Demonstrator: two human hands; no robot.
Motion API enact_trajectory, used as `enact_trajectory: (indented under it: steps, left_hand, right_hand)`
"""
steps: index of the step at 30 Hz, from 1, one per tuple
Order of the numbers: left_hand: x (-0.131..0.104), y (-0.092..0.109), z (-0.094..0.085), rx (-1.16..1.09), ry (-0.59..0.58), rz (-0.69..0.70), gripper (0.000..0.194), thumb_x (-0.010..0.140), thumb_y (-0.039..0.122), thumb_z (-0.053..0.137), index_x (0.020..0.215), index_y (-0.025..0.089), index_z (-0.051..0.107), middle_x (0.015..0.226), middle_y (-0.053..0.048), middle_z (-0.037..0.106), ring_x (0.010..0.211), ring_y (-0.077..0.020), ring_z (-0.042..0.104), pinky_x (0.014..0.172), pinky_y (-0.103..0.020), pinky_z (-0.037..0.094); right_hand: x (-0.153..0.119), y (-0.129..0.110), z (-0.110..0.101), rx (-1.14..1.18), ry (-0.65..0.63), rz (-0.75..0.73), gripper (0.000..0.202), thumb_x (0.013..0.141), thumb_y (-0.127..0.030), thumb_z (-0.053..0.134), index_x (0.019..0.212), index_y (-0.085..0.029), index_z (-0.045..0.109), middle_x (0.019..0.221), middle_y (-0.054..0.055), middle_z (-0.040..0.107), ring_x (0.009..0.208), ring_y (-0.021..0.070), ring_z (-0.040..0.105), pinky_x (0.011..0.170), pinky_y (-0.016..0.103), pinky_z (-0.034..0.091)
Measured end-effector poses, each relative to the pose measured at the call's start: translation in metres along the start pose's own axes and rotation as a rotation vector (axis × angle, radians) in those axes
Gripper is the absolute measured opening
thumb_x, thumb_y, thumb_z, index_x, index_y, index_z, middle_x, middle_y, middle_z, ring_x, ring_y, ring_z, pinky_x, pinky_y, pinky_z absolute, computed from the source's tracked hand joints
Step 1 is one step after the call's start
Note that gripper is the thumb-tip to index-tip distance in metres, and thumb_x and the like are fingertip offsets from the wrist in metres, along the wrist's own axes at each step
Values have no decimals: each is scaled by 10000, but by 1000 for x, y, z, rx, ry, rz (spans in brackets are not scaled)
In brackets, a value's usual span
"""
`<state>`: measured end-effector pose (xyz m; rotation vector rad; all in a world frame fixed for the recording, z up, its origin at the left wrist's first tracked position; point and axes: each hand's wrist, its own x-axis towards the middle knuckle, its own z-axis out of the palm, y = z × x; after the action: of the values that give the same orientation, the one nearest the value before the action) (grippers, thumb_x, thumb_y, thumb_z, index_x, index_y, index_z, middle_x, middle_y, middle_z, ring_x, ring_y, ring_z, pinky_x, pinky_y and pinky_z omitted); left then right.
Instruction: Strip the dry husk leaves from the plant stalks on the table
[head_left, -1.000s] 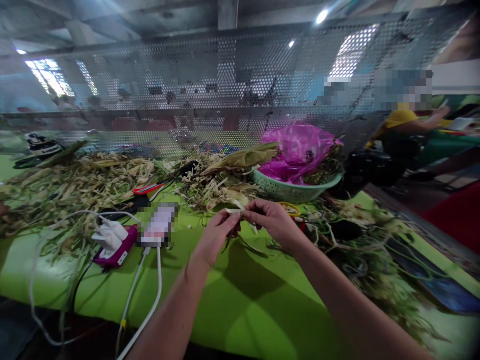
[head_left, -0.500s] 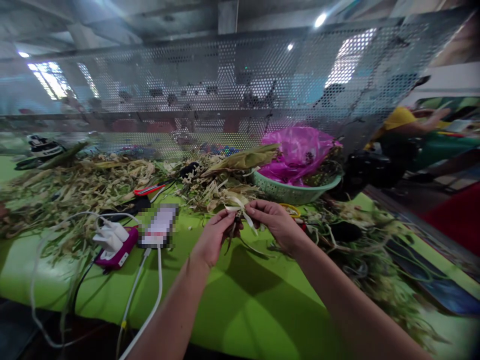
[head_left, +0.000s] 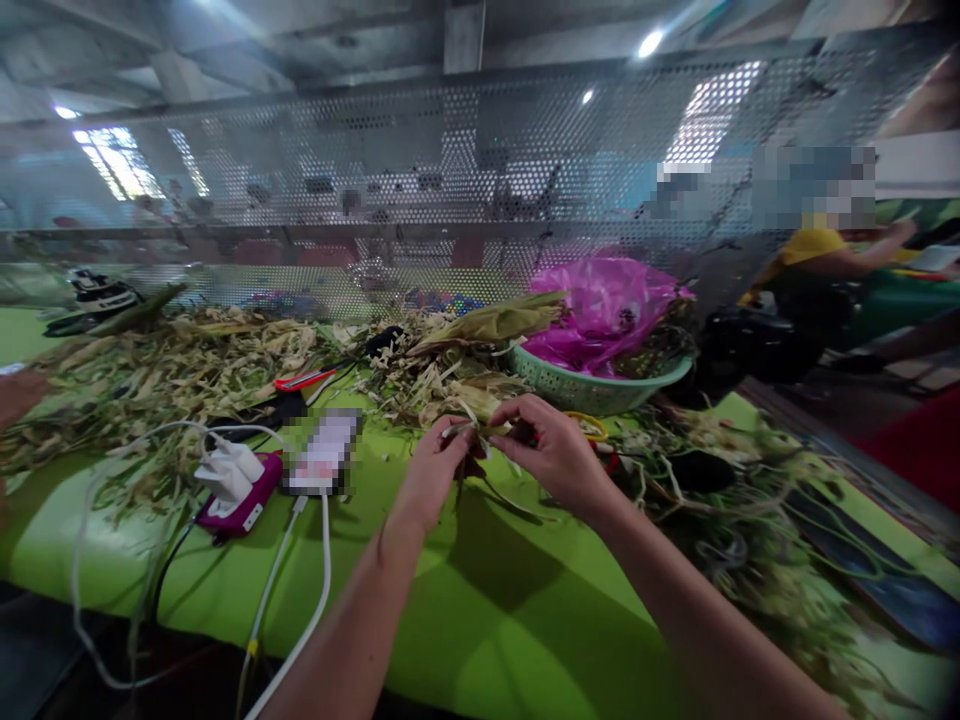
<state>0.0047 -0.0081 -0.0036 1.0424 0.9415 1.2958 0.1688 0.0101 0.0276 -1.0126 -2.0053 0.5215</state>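
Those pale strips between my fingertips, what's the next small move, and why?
I'd probably have the right hand gently draw the pale strips snug while the left hand pinches them: both hands' fingertips nearly meet there, loose ends stick out, and a thin strand trails below. Whether anything is knotted is too small to tell.

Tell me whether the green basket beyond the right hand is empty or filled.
Filled: a pink bag in the basket bulges above its rim. What lies beneath is hidden.
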Motion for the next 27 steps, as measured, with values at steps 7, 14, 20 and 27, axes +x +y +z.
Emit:
enact_trajectory:
  steps: [7, 14, 20, 27]
  left_hand:
    - [4, -3, -1, -57, 136, 1, 248, 700, 350, 710, 834, 169, 605, 703, 24, 567, 608, -83, 496, 553, -196, 375]
    - [2, 1, 1, -90, 136, -41, 278, 673, 326, 711, 872, 167, 600, 724, 5, 606, 601, -107, 551, 566, -224, 420]
    - [6, -5, -1, -32, 174, 10, 218, 679, 333, 693, 793, 168, 608, 684, 16, 565, 626, -107, 509, 582, -224, 385]
    - [7, -5, -3, 187, 204, 103, 107, 713, 259, 621, 729, 181, 549, 614, 47, 476, 589, -99, 422, 576, -231, 332]
  right_hand:
    - [-2, -9, 3, -263, -89, -53, 172, 778, -330, 679, 857, -198, 602, 890, 45, 592, 715, 156, 546, 620, 261, 424]
    - [-4, -7, 12, -232, -135, 52, 70, 799, -234, 595, 852, -207, 632, 816, 33, 669, 679, 161, 585, 625, 260, 416]
    - [-5, -2, 22, -92, -167, 148, 48, 791, -218, 539, 791, -202, 584, 685, -10, 644, 608, 138, 572, 567, 229, 383]
    - [-5, -11, 14, -130, -44, 65, 100, 780, -170, 531, 799, -211, 620, 762, 10, 677, 686, 157, 607, 644, 250, 423]
